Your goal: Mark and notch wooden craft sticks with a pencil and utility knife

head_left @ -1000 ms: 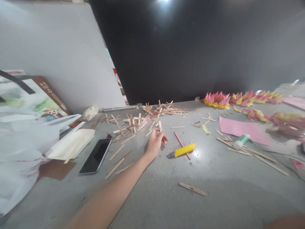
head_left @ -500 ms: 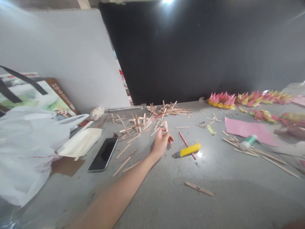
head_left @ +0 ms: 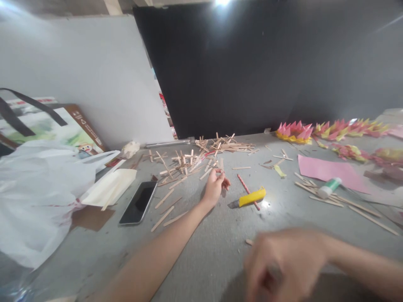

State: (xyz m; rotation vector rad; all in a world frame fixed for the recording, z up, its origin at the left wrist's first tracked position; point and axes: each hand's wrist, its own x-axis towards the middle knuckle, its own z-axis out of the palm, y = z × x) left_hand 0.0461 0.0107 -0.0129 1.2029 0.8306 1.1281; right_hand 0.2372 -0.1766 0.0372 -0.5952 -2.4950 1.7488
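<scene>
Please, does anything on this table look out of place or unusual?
Yes: the yellow cutter lies across a red patterned stick, its blade seemingly exposed. That looks out of place so near the left hand.

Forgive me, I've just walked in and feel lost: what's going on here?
A person's left hand pinches a short wooden stick, pointing up, just in front of a scatter of similar sticks. The right hand is a blur nearer the camera; whether it holds anything is unclear. A yellow cutter lies across a striped stick, right of the left hand.
</scene>
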